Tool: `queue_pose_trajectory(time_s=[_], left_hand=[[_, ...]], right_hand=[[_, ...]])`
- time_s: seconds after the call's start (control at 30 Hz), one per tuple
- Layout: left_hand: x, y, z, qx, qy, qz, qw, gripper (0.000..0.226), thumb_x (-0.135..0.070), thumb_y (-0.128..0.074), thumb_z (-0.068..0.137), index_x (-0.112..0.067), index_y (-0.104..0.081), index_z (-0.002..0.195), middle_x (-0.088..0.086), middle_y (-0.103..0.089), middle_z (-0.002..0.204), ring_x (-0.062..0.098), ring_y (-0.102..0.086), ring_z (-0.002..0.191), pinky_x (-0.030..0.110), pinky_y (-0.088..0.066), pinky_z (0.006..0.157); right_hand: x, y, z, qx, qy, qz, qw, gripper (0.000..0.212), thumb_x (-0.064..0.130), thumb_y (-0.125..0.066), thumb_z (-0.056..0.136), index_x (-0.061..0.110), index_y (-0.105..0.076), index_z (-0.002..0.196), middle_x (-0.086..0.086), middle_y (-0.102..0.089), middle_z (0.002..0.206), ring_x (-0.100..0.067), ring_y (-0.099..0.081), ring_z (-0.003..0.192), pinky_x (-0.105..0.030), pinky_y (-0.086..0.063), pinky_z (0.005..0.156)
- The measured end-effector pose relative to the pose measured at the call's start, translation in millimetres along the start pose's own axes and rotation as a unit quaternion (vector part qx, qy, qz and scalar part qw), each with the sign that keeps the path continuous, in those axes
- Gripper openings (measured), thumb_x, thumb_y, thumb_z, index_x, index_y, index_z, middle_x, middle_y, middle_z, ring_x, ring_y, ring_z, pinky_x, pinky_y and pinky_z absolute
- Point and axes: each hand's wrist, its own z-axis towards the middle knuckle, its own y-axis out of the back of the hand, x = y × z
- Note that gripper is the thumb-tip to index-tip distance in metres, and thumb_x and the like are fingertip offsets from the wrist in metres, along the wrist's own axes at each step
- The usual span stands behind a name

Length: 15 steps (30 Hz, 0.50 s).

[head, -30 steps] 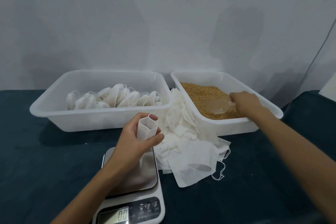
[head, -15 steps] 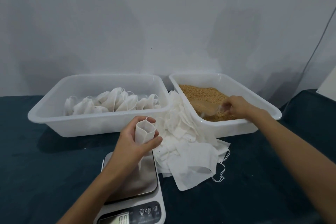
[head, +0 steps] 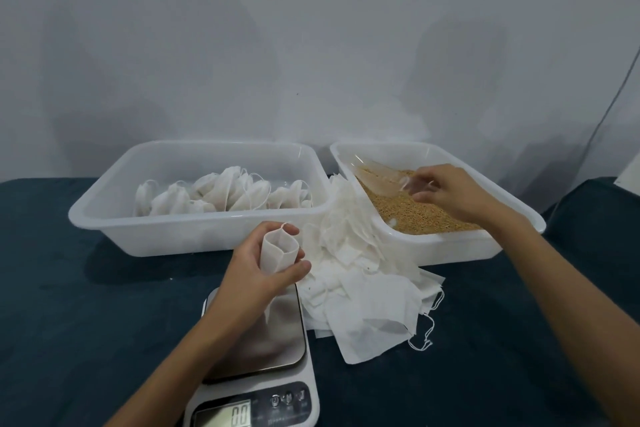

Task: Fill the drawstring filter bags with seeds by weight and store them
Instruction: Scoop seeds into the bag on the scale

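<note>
One white filter bag (head: 278,251) upright, mouth open, above the steel plate of the scale (head: 277,333). Empty bags (head: 363,291) heaped flat between the two tubs; filled, tied bags (head: 221,194) in the left tub (head: 104,211). Tan seeds (head: 415,215) in the right tub (head: 460,246), clear scoop (head: 379,175) raised over them, partly loaded.

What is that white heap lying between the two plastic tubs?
In the head view, a pile of empty filter bags sits between the left tub and the seed tub, spilling forward beside the scale.
</note>
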Motion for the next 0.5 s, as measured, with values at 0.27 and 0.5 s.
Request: queue_pose_trajectory(time_s=[0.27, 0.5], left_hand=[[0, 15, -12, -0.010, 0.019, 0.045, 0.999, 0.036, -0.007, -0.083, 0.086, -0.021, -0.065, 0.114, 0.001, -0.073, 0.091, 0.013, -0.068, 0.085, 0.034, -0.059, 0.081], [-3, 27, -19, -0.012, 0.019, 0.024, 0.999, 0.022, -0.010, -0.080, 0.088, -0.008, -0.066, 0.105, 0.005, -0.072, 0.096, 0.024, -0.069, 0.096, 0.038, -0.057, 0.086]], right_hand=[[87, -22, -28, 0.096, 0.122, 0.038, 0.987, 0.026, 0.013, -0.074, 0.090, 0.027, -0.074, 0.111, 0.020, -0.073, 0.100, 0.004, -0.065, 0.098, -0.019, -0.048, 0.087], [111, 3, -45, 0.079, 0.166, -0.030, 0.982, 0.036, 0.009, -0.075, 0.088, 0.032, -0.072, 0.116, 0.029, -0.067, 0.103, 0.018, -0.060, 0.097, -0.015, -0.052, 0.086]])
